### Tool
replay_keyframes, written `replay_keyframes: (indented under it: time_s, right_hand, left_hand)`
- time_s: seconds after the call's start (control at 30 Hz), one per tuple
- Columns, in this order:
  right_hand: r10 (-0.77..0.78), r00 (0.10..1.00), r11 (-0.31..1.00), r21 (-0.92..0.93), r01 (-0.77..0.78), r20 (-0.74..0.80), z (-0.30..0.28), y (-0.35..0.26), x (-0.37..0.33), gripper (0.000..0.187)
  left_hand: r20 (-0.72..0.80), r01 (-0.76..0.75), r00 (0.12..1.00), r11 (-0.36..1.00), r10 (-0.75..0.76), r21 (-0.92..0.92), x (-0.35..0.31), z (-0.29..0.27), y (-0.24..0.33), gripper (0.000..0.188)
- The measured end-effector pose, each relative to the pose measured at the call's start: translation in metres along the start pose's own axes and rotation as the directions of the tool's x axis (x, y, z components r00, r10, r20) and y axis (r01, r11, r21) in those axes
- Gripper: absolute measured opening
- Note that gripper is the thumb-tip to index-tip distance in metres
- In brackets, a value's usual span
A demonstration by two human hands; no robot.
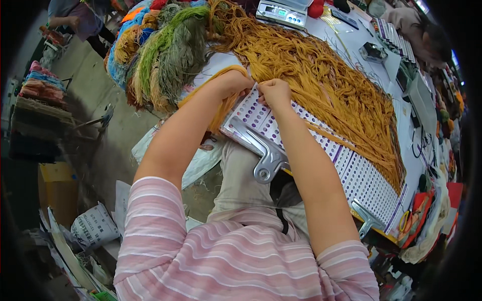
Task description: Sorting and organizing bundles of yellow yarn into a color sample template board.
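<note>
Both hands meet at the upper left corner of a long white card (258, 118) covered in rows of purple dots. My left hand (235, 83) is closed around mustard-yellow yarn (221, 116), which loops over the wrist and hangs below it. Close by on the right, my right hand (275, 94) is closed in a pinch at the card's edge; what lies between its fingertips is too small to make out. A big metal clip (263, 155) grips the card's near edge, below my right hand. Beyond the card spreads a large heap of mustard yarn strands (321, 75).
Green, grey, blue and orange yarn hanks (168, 55) drape over the table's left end. A digital scale (282, 14) stands at the back. Another metal clip (368, 218) holds the card's right end. Coloured yarn (416, 215) lies far right. Another person (83, 20) is at upper left.
</note>
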State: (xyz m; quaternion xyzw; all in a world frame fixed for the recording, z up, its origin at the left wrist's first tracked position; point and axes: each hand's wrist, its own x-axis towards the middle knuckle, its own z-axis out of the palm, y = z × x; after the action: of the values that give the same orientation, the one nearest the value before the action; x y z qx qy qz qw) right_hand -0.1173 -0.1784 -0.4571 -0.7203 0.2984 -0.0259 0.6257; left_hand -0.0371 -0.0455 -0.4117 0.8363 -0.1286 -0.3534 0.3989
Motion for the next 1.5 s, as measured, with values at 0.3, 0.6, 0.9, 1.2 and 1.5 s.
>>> replay_keyframes:
  time_s: [0.3,0.6,0.9,1.2,1.5]
  right_hand:
    - [-0.167,0.976,0.983,-0.098,0.155,-0.137,0.008,0.007,-0.007,0.013]
    - [-0.617,0.768,0.773,-0.315,0.551,-0.171,0.007,0.018,-0.029,0.016]
    - [-0.248,0.969,0.966,-0.077,0.247,-0.002,-0.001,0.019,-0.007,0.016]
    - [-0.468,0.879,0.774,-0.436,0.459,0.095,-0.010,0.009,-0.017,0.027]
    - [-0.515,0.827,0.392,-0.796,0.461,0.225,-0.021,-0.012,-0.026,0.021]
  left_hand:
    - [0.134,-0.056,0.989,0.998,0.058,-0.020,0.019,-0.001,-0.009,0.014]
    - [0.151,-0.001,0.988,0.998,0.010,-0.064,0.013,-0.002,0.000,0.011]
    - [0.061,0.010,0.998,0.998,-0.006,-0.067,0.014,0.004,-0.002,0.007]
    - [-0.296,0.088,0.948,0.991,-0.114,-0.101,0.014,-0.050,-0.025,0.027]
    - [0.238,0.282,0.959,0.552,-0.151,-0.785,-0.005,-0.048,-0.019,0.015]
